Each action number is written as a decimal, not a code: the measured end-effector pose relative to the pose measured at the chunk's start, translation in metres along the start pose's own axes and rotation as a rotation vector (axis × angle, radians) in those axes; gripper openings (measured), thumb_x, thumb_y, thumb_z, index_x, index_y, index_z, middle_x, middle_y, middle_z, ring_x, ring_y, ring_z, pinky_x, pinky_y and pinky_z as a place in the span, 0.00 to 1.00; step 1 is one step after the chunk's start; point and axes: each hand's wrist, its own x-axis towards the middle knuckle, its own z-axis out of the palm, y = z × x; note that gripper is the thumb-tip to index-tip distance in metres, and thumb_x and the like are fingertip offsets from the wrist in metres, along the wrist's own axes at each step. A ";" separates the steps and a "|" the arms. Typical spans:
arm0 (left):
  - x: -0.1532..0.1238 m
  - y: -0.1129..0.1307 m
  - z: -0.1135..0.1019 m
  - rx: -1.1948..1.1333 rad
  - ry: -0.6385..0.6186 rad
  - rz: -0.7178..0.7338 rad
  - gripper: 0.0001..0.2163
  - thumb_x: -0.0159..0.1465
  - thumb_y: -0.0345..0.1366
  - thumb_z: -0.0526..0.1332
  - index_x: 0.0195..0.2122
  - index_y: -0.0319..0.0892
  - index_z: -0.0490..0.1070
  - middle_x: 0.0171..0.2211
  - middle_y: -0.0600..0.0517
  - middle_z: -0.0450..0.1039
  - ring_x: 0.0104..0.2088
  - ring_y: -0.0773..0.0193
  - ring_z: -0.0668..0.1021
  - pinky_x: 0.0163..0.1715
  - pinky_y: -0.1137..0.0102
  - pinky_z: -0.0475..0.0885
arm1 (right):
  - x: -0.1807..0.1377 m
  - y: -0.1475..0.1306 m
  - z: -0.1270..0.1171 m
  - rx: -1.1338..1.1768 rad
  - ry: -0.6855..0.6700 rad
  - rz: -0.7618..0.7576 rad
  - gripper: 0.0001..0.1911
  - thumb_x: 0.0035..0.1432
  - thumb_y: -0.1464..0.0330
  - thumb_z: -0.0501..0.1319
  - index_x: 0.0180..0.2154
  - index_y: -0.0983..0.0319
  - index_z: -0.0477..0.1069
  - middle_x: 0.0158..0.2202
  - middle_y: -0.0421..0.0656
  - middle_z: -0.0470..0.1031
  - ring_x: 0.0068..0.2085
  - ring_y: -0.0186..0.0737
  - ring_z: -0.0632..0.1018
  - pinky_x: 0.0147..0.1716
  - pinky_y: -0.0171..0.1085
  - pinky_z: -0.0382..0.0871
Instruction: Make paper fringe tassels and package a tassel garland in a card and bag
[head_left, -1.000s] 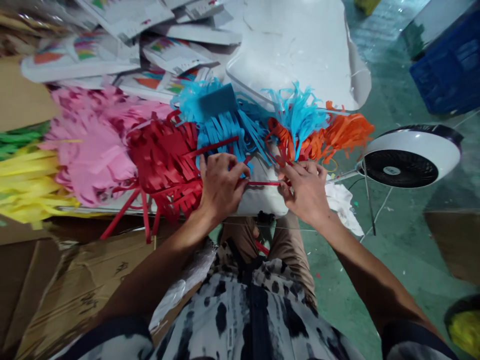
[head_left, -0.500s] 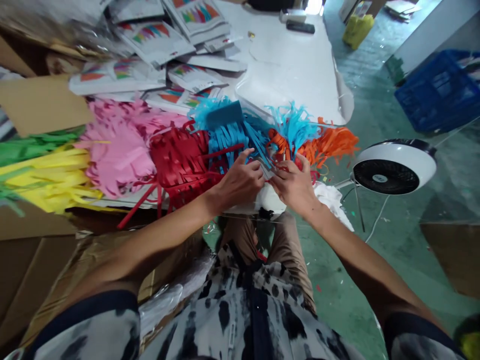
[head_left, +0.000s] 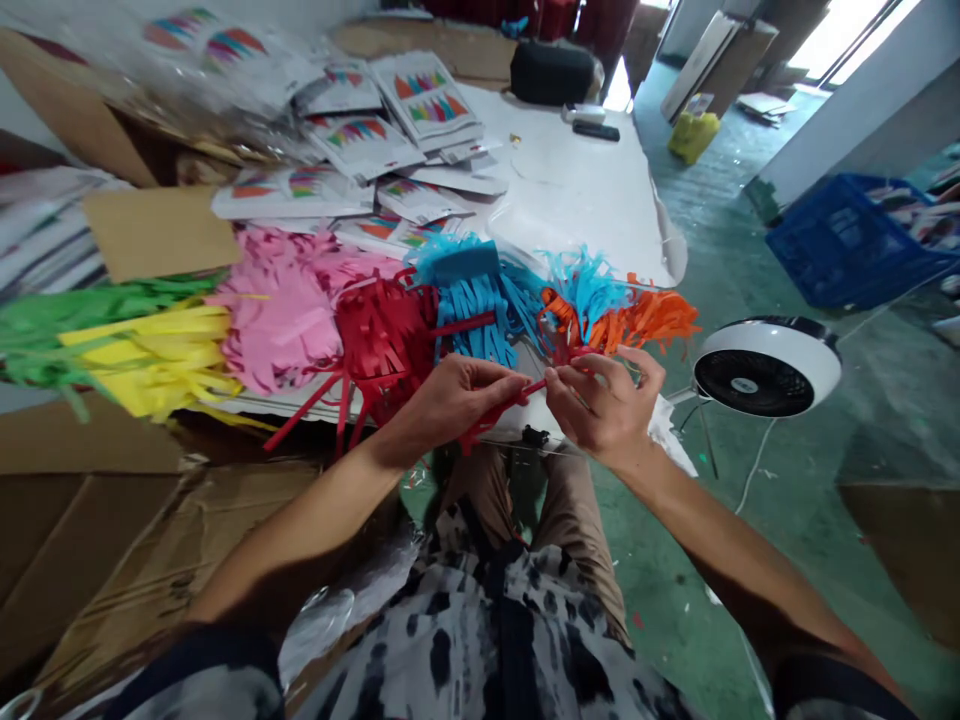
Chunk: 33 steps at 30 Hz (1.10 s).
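Between my two hands stretches a red paper tassel point(head_left: 534, 387), twisted thin in its middle. My left hand point(head_left: 474, 392) pinches it, and red fringe hangs below those fingers. My right hand point(head_left: 604, 395) grips the other end with thumb and fingers. Just beyond lie a pile of red tassels point(head_left: 386, 335), blue tassels point(head_left: 476, 300), a light blue tassel point(head_left: 589, 285) and orange tassels point(head_left: 652, 315). Pink tassels point(head_left: 281, 310), yellow tassels point(head_left: 161, 345) and green tassels point(head_left: 112, 305) spread along the table to the left.
White printed packets point(head_left: 360, 140) are stacked behind the tassels on the white table point(head_left: 585, 190). A white and black fan point(head_left: 765, 365) stands at the right. Past it, a blue crate point(head_left: 847, 240) sits on the floor. Cardboard point(head_left: 97, 520) lies at the lower left.
My hands have come nearer to me, off the tabletop beside the blue pile, and a red tassel now shows between them. The head view has tilted up and shifted left.
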 end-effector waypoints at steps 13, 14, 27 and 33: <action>-0.022 -0.009 0.018 -0.284 0.077 0.000 0.13 0.61 0.47 0.71 0.34 0.41 0.82 0.35 0.49 0.82 0.34 0.64 0.81 0.34 0.71 0.75 | 0.024 -0.036 -0.031 0.350 0.065 0.272 0.05 0.67 0.63 0.66 0.38 0.50 0.82 0.36 0.40 0.84 0.45 0.47 0.81 0.55 0.54 0.67; -0.022 -0.009 0.022 -0.266 0.134 0.062 0.13 0.62 0.47 0.71 0.34 0.42 0.81 0.38 0.48 0.82 0.38 0.62 0.82 0.38 0.69 0.76 | 0.028 -0.040 -0.033 0.473 0.077 0.339 0.07 0.67 0.61 0.65 0.36 0.52 0.82 0.35 0.41 0.83 0.43 0.46 0.81 0.51 0.51 0.70; -0.028 -0.019 0.042 -0.192 0.335 0.170 0.11 0.64 0.45 0.70 0.35 0.42 0.81 0.37 0.50 0.83 0.41 0.60 0.82 0.46 0.67 0.75 | 0.037 -0.044 -0.040 0.842 -0.052 0.471 0.06 0.65 0.62 0.68 0.35 0.55 0.81 0.36 0.40 0.82 0.41 0.43 0.81 0.47 0.45 0.72; -0.021 -0.027 0.050 -0.352 0.474 0.188 0.11 0.64 0.44 0.71 0.39 0.42 0.79 0.34 0.52 0.80 0.33 0.67 0.79 0.33 0.74 0.73 | 0.045 -0.046 -0.030 0.841 0.084 0.382 0.07 0.67 0.64 0.67 0.35 0.56 0.81 0.33 0.41 0.80 0.38 0.42 0.79 0.45 0.45 0.73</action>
